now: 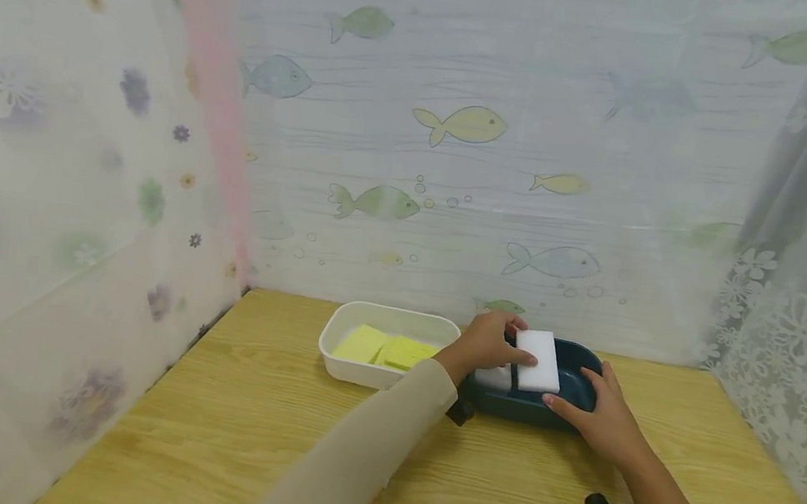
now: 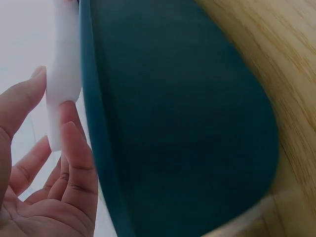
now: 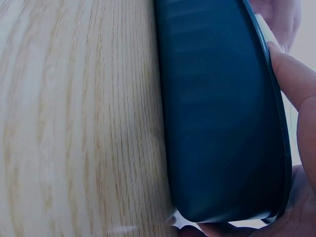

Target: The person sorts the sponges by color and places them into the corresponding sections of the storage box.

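Observation:
My left hand (image 1: 486, 342) pinches a white sponge-like block (image 1: 538, 361) between thumb and fingers, above the dark blue divided container (image 1: 505, 407). In the left wrist view, the block (image 2: 66, 54) stands beside the container wall (image 2: 182, 118), thumb on one face and fingers on the other. My right hand (image 1: 610, 420) holds the container's right end, its thumb at the front rim and its fingers around the far side. Seen from the right wrist, the thumb lies along the rim of the container (image 3: 222, 113). Another white piece (image 1: 492, 377) lies in the left compartment, partly hidden by my left hand.
A white container (image 1: 358, 374) stands to the left, with several yellow flat pieces (image 1: 365, 344) in it. Both containers are on a wood-grain table (image 1: 238, 425). A fish-patterned curtain (image 1: 452, 165) hangs behind, and patterned sheets hang at both sides.

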Motion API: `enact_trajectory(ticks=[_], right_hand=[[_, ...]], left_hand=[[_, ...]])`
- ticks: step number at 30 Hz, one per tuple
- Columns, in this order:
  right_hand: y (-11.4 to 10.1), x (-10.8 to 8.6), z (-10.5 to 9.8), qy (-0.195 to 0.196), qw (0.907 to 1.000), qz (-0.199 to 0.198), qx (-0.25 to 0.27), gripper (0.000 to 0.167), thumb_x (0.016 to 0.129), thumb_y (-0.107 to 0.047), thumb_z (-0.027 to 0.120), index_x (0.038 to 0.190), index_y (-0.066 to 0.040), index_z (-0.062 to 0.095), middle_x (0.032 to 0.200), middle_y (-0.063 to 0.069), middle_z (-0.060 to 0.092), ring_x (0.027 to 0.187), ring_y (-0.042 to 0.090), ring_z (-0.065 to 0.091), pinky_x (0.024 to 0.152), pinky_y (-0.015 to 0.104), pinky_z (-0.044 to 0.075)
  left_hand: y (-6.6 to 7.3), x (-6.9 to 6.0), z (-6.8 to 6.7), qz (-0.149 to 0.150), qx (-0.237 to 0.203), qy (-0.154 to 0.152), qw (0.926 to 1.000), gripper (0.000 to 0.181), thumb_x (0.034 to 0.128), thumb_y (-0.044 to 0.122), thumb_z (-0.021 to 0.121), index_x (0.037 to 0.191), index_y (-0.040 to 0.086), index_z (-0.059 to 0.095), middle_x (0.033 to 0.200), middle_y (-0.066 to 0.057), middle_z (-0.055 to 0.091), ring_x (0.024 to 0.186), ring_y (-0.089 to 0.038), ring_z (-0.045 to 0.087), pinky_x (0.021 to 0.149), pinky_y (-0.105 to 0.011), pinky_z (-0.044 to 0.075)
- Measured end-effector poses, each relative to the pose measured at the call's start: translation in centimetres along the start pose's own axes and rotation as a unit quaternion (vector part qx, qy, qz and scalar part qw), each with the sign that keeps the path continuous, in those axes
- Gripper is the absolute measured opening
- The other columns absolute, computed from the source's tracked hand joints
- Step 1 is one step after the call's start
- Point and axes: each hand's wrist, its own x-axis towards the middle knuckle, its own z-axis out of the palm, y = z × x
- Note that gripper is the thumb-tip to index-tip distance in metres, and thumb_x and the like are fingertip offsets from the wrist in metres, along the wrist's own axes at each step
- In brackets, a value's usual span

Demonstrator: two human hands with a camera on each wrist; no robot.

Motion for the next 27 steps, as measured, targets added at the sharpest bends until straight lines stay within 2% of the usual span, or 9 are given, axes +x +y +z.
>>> enact_trajectory(ticks=[3,6,8,10,17,27], right_hand=[[-0.01,0.07,0.06,0.001,1.0,0.0,0.004,0.114,0.093,-0.063,0.068,0.161,0.01,0.013,0.166,0.035,-0.018,0.149,0.065,0.0,0.11,0.083,0.019],[0.08,0.18,0.1,0.002,1.0,0.002,0.003,0.115,0.093,-0.064,0.068,0.161,0.01,0.013,0.166,0.035,-0.018,0.149,0.065,0.001,0.11,0.083,0.019],[0.11,0.22,0.07,0.001,1.0,0.004,0.0,0.115,0.093,-0.064,0.067,0.161,0.01,0.013,0.166,0.035,-0.018,0.149,0.065,0.001,0.11,0.083,0.019],[0.09,0.23,0.0,0.0,1.0,0.005,-0.002,0.115,0.092,-0.065,0.067,0.161,0.01,0.012,0.166,0.035,-0.018,0.149,0.065,0.001,0.11,0.083,0.019],[-0.07,0.24,-0.07,-0.002,0.9999,0.01,-0.004,0.115,0.092,-0.065,0.067,0.161,0.009,0.012,0.166,0.035,-0.019,0.149,0.065,0.001,0.11,0.083,0.02],[-0.21,0.21,-0.03,-0.002,0.9999,0.009,-0.006,0.114,0.093,-0.065,0.067,0.161,0.01,0.013,0.166,0.035,-0.018,0.149,0.065,0.003,0.11,0.083,0.02]], left_hand=[[0.22,0.24,0.57,0.008,-0.001,-0.008,0.9999,0.057,0.0798,0.035,0.092,0.127,0.014,0.069,0.115,-0.002,0.069,0.074,-0.007,0.065,0.064,-0.022,0.056],[0.28,0.31,0.97,0.012,0.017,-0.012,0.9997,0.055,0.0796,0.037,0.092,0.125,0.016,0.07,0.113,0.0,0.069,0.082,-0.006,0.063,0.072,-0.022,0.055],[0.22,0.27,1.1,0.006,0.023,-0.015,0.9996,0.054,0.0799,0.038,0.091,0.125,0.017,0.07,0.115,0.0,0.07,0.087,-0.006,0.06,0.077,-0.022,0.054],[0.15,0.21,1.16,-0.007,0.014,-0.02,0.9997,0.053,0.0803,0.037,0.091,0.125,0.017,0.07,0.117,-0.001,0.07,0.086,-0.007,0.062,0.077,-0.023,0.055],[-0.17,-0.02,1.12,-0.02,-0.017,-0.034,0.9991,0.052,0.0819,0.034,0.09,0.124,0.014,0.069,0.116,-0.004,0.071,0.071,-0.007,0.065,0.068,-0.021,0.055],[-0.43,-0.05,1.02,-0.039,-0.008,-0.044,0.9982,0.057,0.083,0.038,0.089,0.13,0.014,0.067,0.118,-0.002,0.072,0.074,-0.006,0.066,0.08,-0.025,0.057]])
